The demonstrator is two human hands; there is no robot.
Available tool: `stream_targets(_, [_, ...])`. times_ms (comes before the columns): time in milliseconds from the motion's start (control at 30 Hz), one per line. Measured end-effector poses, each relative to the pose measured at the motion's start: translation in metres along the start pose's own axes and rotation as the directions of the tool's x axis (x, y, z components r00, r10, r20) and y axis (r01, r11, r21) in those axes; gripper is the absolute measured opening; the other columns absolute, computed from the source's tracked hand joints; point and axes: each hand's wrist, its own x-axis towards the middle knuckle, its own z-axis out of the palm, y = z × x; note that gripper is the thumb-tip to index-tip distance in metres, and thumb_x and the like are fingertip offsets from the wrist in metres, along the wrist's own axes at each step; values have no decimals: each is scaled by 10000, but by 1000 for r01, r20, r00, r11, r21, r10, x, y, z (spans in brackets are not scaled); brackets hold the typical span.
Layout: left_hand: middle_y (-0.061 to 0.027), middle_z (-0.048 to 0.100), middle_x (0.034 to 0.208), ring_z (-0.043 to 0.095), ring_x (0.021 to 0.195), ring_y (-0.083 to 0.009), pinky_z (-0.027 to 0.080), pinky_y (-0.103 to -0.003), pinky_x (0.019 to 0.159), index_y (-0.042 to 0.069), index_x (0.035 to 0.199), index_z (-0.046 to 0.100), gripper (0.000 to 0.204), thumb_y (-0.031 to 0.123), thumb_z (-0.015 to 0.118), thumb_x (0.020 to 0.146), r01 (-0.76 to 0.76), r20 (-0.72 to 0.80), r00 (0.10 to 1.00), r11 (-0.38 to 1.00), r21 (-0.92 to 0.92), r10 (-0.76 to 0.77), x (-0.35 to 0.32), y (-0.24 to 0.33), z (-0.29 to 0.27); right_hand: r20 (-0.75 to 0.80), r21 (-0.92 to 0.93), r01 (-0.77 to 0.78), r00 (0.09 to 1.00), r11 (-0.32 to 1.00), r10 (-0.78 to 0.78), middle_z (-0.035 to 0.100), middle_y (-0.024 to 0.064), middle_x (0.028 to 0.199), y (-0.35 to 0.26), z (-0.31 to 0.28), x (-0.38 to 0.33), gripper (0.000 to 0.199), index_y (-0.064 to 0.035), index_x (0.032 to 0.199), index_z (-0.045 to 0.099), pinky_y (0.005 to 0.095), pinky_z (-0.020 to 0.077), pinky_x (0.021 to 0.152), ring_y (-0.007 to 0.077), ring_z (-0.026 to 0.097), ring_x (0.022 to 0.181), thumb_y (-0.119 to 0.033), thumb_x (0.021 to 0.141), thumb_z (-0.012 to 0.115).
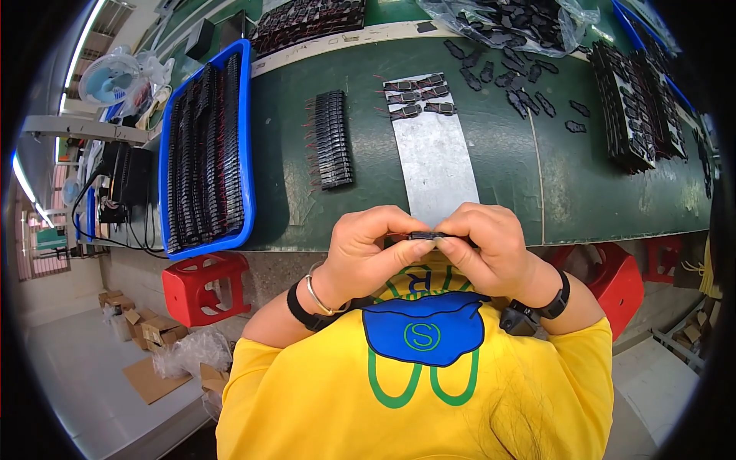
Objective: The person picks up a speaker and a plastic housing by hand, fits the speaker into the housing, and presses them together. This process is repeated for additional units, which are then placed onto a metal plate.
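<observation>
Just past the table's near edge, my left hand point(366, 250) and my right hand point(487, 247) meet, thumbs and fingers pinched on one small black part point(419, 235) with thin red wires. The fingertips hide much of it. Beyond my hands a pale metal strip point(438, 169) lies on the green table point(506, 184). At its far end several like parts point(415, 97) sit in pairs, black with silvery rectangular middles and red wires. To the left, many more parts point(333, 142) stand packed in a tight row.
A blue tray point(247, 153) at the left holds long rows of black parts. Loose black pieces point(507, 80) lie scattered at the back right, by a clear plastic bag point(579, 21) of them. Loaded stacks point(622, 115) stand far right. Red stools point(182, 291) flank me.
</observation>
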Motion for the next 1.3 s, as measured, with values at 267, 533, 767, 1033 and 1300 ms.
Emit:
stream_targets(267, [-103, 664, 883, 649, 707, -131, 514, -225, 621, -52, 969, 640, 139, -10, 666, 839, 50, -31, 998, 998, -30, -51, 1, 6, -5, -1, 40, -90, 996, 995, 90, 590, 87, 685, -2, 2, -1, 76, -6, 871, 614, 286, 423, 512, 192, 570, 563, -50, 829, 659])
stream_targets(533, [-66, 669, 793, 616, 642, -84, 503, -202, 581, -21, 931, 650, 83, 47, 639, 885, 154, -136, 965, 902, -404, -226, -3, -2, -4, -52, 226, -223, 969, 948, 241, 636, 81, 766, -2, 7, -3, 225, 22, 982, 636, 239, 466, 565, 119, 604, 646, -26, 782, 727])
stream_targets(767, [-75, 668, 767, 609, 597, -85, 502, -201, 552, -11, 907, 650, 88, 74, 630, 900, 184, -170, 939, 856, -482, -298, -3, -3, -6, 11, 130, -277, 961, 952, 278, 643, 76, 763, -8, 2, 8, 213, 16, 980, 648, 237, 481, 574, 122, 621, 665, -37, 789, 724])
stream_targets(1033, [-86, 672, 767, 627, 611, -104, 482, -209, 538, -17, 906, 638, 128, 68, 698, 832, -82, -144, 982, 967, 241, 119, -3, 3, -7, 24, -10, -99, 995, 995, 100, 620, 91, 708, -1, 3, 6, 96, -7, 883, 642, 288, 446, 521, 203, 598, 585, -51, 809, 684])
stream_targets(1300, [-116, 687, 848, 658, 670, -139, 505, -223, 597, -21, 985, 644, 271, 27, 759, 745, -197, -37, 974, 917, 348, 223, -2, 6, -8, -16, -28, -25, 1000, 999, 25, 613, 97, 701, 1, 2, 2, 81, -16, 858, 636, 303, 437, 516, 239, 588, 574, -56, 801, 680])
